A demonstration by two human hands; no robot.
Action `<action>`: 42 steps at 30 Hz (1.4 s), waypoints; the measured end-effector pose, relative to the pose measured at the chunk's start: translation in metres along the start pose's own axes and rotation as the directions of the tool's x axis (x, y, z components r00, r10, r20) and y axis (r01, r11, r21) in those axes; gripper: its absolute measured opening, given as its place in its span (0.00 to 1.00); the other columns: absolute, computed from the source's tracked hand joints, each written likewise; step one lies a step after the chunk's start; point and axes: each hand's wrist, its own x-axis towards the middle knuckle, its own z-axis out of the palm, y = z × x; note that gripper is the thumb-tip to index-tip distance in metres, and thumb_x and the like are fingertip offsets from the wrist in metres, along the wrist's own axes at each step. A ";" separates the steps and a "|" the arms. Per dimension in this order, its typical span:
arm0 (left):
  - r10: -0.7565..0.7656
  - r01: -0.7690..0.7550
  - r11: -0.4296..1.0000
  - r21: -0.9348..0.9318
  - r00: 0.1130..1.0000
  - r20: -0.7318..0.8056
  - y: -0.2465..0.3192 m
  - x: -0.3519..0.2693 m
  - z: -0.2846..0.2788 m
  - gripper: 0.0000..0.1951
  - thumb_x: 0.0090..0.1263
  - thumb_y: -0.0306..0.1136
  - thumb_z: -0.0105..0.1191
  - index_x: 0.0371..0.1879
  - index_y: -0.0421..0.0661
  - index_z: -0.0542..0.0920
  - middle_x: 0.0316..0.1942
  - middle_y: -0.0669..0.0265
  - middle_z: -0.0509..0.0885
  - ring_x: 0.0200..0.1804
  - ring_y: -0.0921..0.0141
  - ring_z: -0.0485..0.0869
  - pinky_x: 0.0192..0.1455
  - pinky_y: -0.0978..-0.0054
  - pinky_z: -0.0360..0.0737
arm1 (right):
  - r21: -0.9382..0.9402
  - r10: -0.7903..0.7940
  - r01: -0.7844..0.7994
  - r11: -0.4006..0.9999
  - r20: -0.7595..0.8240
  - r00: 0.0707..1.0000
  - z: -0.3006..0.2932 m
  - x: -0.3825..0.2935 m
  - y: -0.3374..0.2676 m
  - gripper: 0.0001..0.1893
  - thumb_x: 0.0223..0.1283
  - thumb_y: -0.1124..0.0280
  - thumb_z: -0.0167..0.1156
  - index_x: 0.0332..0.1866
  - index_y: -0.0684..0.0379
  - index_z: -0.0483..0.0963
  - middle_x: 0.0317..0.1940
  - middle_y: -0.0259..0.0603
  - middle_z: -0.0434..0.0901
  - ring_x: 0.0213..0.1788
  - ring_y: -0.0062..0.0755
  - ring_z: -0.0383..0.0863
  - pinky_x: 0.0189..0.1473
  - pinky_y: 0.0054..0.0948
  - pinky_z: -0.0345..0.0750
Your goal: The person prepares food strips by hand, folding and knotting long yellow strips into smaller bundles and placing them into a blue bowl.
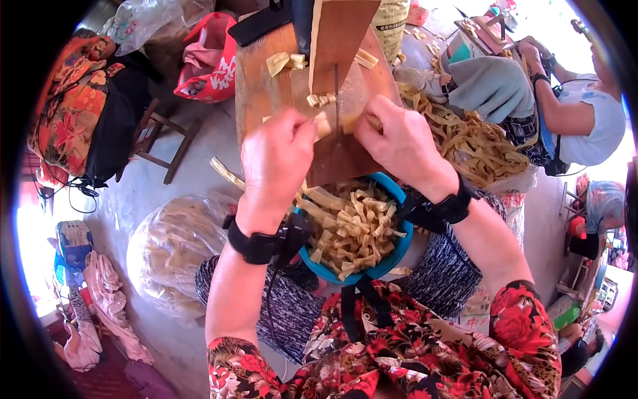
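My left hand (279, 154) pinches a short pale-yellow piece (323, 125) of dried strip material, possibly bean curd skin. In my right hand (398, 139) is another yellowish strip (351, 122), partly hidden by the fingers. A thin dark upright blade (337, 107) stands between the two hands, in front of a wooden block (341, 45). Both hands are over a wooden board (261, 99). Below them, a blue bucket (406, 239) between my knees holds many cut pieces (359, 224). Several small pieces (321, 99) lie at the block's foot.
A black phone (261, 25) lies at the board's far left. Loose strips (468, 139) are heaped to the right, near another seated person (573, 109). On the left are a clear plastic bag (174, 249), a red bag (212, 60) and a wooden stool (167, 139).
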 end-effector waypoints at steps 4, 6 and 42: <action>-0.215 0.239 0.937 -0.255 0.969 0.117 0.005 -0.013 -0.010 0.08 0.60 0.31 0.57 0.28 0.38 0.78 0.18 0.69 0.78 0.24 0.81 0.75 0.27 0.81 0.72 | -0.005 0.022 -0.022 1.000 0.027 0.999 -0.020 -0.014 -0.010 0.16 0.56 0.58 0.56 0.26 0.63 0.73 0.21 0.46 0.76 0.25 0.44 0.77 0.27 0.35 0.73; -0.232 0.335 0.812 -0.477 0.936 0.264 0.024 -0.026 -0.013 0.06 0.63 0.29 0.55 0.28 0.38 0.79 0.25 0.74 0.79 0.28 0.84 0.74 0.29 0.87 0.72 | 0.080 -0.070 0.063 0.995 0.090 0.993 -0.030 -0.026 -0.026 0.18 0.55 0.53 0.58 0.30 0.61 0.77 0.24 0.40 0.75 0.27 0.34 0.77 0.30 0.28 0.72; 0.070 -0.001 0.934 -0.358 0.981 0.181 0.039 -0.119 -0.014 0.09 0.57 0.23 0.53 0.38 0.39 0.78 0.28 0.64 0.81 0.31 0.76 0.80 0.34 0.78 0.76 | 0.762 0.331 -0.407 0.503 0.265 0.906 -0.023 -0.121 -0.080 0.20 0.58 0.79 0.54 0.55 0.60 0.62 0.34 0.35 0.74 0.21 0.10 0.69 0.21 0.11 0.66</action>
